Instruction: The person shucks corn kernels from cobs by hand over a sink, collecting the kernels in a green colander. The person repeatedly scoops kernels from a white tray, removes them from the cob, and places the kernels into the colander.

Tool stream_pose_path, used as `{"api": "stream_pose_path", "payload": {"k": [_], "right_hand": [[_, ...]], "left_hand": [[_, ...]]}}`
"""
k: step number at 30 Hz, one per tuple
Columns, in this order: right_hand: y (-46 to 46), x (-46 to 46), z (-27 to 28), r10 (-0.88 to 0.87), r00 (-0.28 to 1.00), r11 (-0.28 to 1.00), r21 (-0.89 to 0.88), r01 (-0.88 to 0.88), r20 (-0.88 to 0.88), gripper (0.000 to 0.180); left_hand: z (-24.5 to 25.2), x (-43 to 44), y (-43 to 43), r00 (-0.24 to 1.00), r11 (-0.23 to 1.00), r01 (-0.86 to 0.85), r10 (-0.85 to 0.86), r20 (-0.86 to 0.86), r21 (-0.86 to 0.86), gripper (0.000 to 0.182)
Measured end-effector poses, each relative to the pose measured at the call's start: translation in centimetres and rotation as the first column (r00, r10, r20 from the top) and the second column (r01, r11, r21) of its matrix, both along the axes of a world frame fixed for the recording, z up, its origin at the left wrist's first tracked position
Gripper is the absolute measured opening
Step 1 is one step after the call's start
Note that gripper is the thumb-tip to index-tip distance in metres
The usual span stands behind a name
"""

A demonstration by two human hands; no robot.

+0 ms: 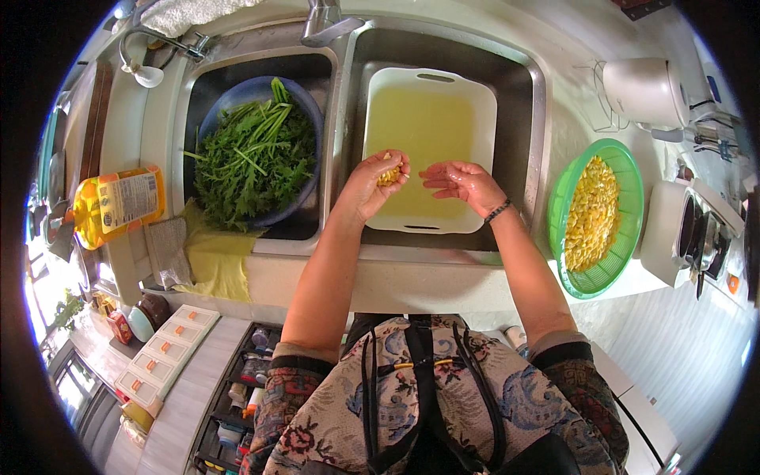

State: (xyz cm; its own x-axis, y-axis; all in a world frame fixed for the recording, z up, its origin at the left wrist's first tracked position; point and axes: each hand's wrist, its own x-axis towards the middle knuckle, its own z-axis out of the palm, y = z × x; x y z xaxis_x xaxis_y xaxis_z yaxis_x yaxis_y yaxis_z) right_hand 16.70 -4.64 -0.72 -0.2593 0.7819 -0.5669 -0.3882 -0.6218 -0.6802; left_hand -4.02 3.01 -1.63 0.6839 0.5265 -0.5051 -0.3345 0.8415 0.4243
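My left hand (375, 185) is curled around a small clump of yellow corn kernels (389, 176), above the near left part of a white plastic basin (490, 130). Wet and with its fingers apart, my right hand (465, 185) hovers over the same basin with nothing visible in it. Cloudy yellowish water (424, 127) fills the basin, which sits in the right bowl of a steel sink (519, 89). On the counter to the right, a green plastic colander (630, 219) contains many loose yellow kernels (591, 219).
A blue basin (312, 113) of leafy greens (255, 166) occupies the left sink bowl. Behind the divider stands the faucet (323, 27). A bottle of yellow liquid (119, 205), a grey cloth (169, 249) and a yellow-green cloth (219, 261) are at left. A white appliance (641, 92) stands far right.
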Motion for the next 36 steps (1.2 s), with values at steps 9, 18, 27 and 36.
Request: {"api": "stream_pose_path", "payload": {"k": [9, 18, 27, 36], "right_hand": [[1.0, -0.5, 1.0, -0.267, 0.937, 0.958, 0.048, 0.284, -0.224, 0.036], [1.1, -6.6, 1.2, -0.342, 0.438, 0.786, 0.509, -0.352, 0.831, 0.021], [3.8, -3.2, -3.5, -0.276, 0.465, 0.771, 0.483, -0.415, 0.841, 0.040], [6.7, -1.8, -12.6, -0.050, -0.272, 0.851, -0.102, -0.516, 0.961, 0.022]], "left_hand": [[0.2, 0.0, 0.0, 1.000, 1.000, 0.005, -0.006, -0.012, -0.029, 0.021], [0.2, 0.2, -0.4, 0.978, 0.977, 0.183, -0.170, -0.125, 0.107, 0.025], [-0.6, -0.1, -0.2, 0.993, 0.991, 0.082, -0.073, -0.093, 0.106, 0.022], [-0.4, -0.3, 0.2, 0.998, 0.998, 0.032, -0.035, 0.053, 0.048, 0.022]]}}
